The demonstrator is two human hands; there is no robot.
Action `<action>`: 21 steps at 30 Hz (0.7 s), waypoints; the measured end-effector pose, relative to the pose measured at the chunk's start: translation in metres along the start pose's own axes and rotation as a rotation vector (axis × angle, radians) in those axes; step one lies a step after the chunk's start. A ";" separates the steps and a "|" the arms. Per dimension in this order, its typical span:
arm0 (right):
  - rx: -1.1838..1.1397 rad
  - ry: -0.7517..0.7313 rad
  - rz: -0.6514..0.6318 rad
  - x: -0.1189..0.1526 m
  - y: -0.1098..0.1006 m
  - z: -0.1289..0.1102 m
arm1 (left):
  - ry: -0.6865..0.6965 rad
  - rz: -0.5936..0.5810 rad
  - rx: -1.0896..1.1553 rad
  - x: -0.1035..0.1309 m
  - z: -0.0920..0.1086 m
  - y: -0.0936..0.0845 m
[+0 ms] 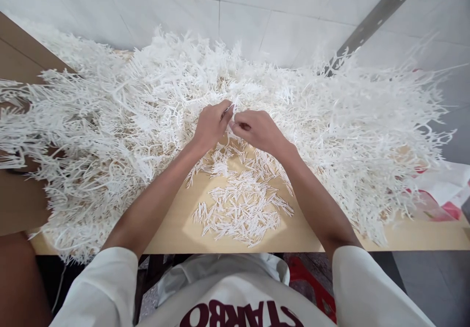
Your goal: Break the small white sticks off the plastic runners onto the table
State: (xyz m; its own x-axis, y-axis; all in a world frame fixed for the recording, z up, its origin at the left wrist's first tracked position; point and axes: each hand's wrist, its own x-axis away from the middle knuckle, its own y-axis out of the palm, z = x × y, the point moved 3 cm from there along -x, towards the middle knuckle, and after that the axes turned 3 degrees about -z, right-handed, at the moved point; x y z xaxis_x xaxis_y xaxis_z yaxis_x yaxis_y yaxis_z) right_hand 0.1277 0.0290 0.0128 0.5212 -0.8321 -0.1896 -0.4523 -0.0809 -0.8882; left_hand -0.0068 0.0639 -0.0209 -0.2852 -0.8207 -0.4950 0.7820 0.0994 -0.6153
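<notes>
Both hands meet near the middle of the table, at the inner edge of a large heap of white, branched plastic sprigs (147,106). My left hand (213,124) is closed, thumb and fingertips pinching a white plastic sprig (235,103) that shows only in part between the hands. Close beside it, my right hand (259,127) is closed too, its fingers curled and pinching at the same white piece. Most of that piece is hidden by the fingers. Below the hands, a loose pile of short white plastic sticks (242,204) lies on the light wooden tabletop (169,234).
The heap spreads to both sides and back to a white tiled wall (242,13). Cardboard (22,199) stands at the left. A perforated grey metal post (382,16) rises at the back right. A white and red plastic bag (446,185) lies at the right.
</notes>
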 end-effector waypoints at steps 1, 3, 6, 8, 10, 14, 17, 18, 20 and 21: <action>0.058 -0.031 -0.022 0.001 0.001 -0.004 | 0.002 0.001 -0.009 0.000 0.000 0.000; 0.138 -0.083 -0.069 0.003 0.000 -0.011 | 0.004 -0.004 -0.018 0.000 0.002 0.000; 0.189 -0.120 -0.105 0.008 -0.006 -0.017 | 0.017 -0.011 -0.017 0.001 0.006 -0.001; 0.212 -0.135 -0.142 0.012 -0.012 -0.019 | 0.026 -0.028 0.025 0.003 0.011 0.001; 0.244 -0.138 -0.198 0.015 -0.017 -0.019 | 0.040 -0.060 0.079 0.005 0.017 0.004; 0.267 -0.099 -0.234 0.020 -0.028 -0.019 | 0.062 -0.064 0.130 0.008 0.020 0.009; 0.027 -0.219 -0.331 0.025 -0.033 -0.038 | -0.025 0.014 0.155 0.003 0.006 0.005; -0.099 -0.309 -0.406 0.027 -0.032 -0.049 | -0.075 0.058 0.165 0.001 -0.001 0.001; -0.308 -0.483 -0.558 0.032 -0.030 -0.069 | -0.177 0.179 0.177 -0.003 -0.012 -0.010; -0.312 -0.484 -0.546 0.031 -0.030 -0.072 | -0.185 0.190 0.172 -0.005 -0.014 -0.015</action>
State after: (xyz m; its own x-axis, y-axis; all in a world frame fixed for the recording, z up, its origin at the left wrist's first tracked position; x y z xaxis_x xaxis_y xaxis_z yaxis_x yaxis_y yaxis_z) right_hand 0.1053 -0.0340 0.0631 0.9521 -0.3055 0.0141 -0.1872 -0.6186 -0.7631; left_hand -0.0248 0.0744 -0.0180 -0.0315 -0.8865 -0.4616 0.8983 0.1774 -0.4020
